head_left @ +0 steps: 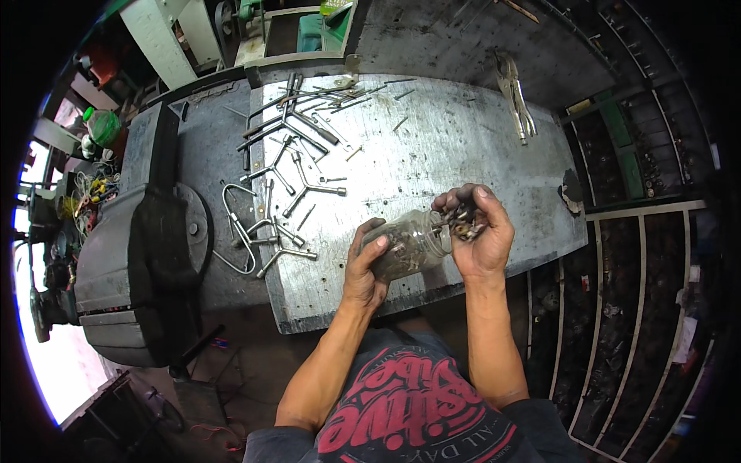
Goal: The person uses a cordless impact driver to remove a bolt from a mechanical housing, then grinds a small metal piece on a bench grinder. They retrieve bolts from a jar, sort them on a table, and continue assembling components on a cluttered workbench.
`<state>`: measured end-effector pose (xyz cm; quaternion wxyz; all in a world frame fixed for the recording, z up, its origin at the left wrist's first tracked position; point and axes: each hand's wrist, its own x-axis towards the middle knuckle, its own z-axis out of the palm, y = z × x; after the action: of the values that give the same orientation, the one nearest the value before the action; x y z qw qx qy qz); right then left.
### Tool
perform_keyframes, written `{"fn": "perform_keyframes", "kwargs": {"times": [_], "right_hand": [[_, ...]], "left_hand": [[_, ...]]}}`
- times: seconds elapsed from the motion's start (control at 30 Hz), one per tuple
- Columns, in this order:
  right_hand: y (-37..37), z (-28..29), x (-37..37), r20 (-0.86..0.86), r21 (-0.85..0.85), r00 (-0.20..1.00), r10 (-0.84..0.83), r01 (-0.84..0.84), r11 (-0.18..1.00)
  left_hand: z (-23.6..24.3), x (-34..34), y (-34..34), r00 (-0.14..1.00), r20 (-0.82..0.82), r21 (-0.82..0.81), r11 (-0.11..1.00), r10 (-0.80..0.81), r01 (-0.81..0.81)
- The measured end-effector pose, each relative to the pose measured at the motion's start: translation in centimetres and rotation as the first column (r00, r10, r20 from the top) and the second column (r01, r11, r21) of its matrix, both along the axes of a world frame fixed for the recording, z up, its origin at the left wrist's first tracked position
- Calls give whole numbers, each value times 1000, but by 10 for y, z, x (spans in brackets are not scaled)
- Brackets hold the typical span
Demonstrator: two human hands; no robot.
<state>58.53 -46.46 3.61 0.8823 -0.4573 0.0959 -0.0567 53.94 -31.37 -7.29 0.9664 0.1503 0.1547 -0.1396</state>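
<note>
My left hand grips a clear jar with small metal pieces inside, tipped sideways with its mouth toward the right. At that mouth, my right hand is cupped around a small pile of dark and shiny metal pieces. Both hands are over the front part of a scuffed metal worktop. To their left lie several Y-shaped socket wrenches, along with rods and small loose pieces.
A black bench vise stands at the left, near tangled wires and a green container. Locking pliers lie at the back right by an upright panel. Divided metal shelves with dark parts line the right side.
</note>
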Motion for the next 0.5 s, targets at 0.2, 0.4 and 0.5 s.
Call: {"fn": "perform_keyframes", "kwargs": {"times": [0.2, 0.4, 0.5], "right_hand": [[4, 7, -3, -45, -182, 997, -55, 46, 982], [26, 22, -14, 59, -342, 990, 124, -97, 935], [36, 30, -17, 137, -339, 961, 241, -183, 923]], "left_hand": [[-7, -1, -2, 999, 32, -2, 1000, -16, 16], [-13, 2, -1, 1000, 25, -144, 989, -8, 12], [-18, 2, -2, 1000, 8, -233, 972, -1, 3]]}}
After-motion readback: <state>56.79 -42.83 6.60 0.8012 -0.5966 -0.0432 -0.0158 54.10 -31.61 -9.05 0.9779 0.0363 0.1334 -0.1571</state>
